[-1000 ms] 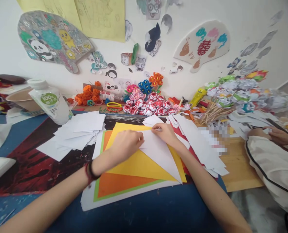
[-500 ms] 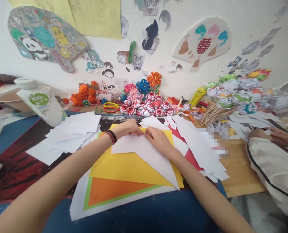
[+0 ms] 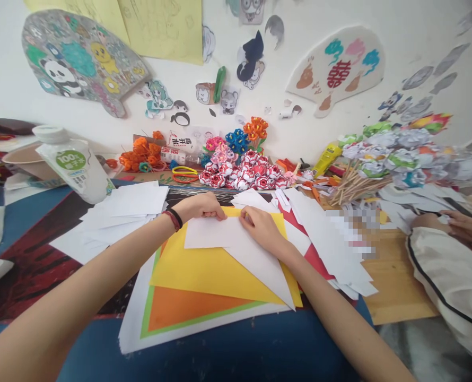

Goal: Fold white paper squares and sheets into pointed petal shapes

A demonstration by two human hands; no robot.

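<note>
White paper [image 3: 210, 233] lies over a yellow sheet [image 3: 196, 270], its long pointed part [image 3: 260, 268] reaching down to the right. At the paper's top edge my left hand [image 3: 204, 206] is curled, with thumb and finger pinched on it. My right hand [image 3: 262, 227] holds the same edge a little to the right, fingers bent and close together. A short gap separates the two hands. Under the yellow sheet are an orange sheet [image 3: 188, 313] with a green border and more white sheets [image 3: 130, 331]. The fingertips partly hide the upper edge of the paper.
Loose white sheets [image 3: 128, 204] lie left, and more white paper [image 3: 323, 239] lies right. Behind stand red-and-white paper flowers [image 3: 252, 170] and a white bottle [image 3: 75, 164]. Stick-mounted flowers [image 3: 391, 154] lean at right, near another person's sleeve [image 3: 443, 270].
My hands have moved slightly apart along the paper's top edge, the left one going left. The view has shifted a little, and the paper stays on the yellow sheet.
</note>
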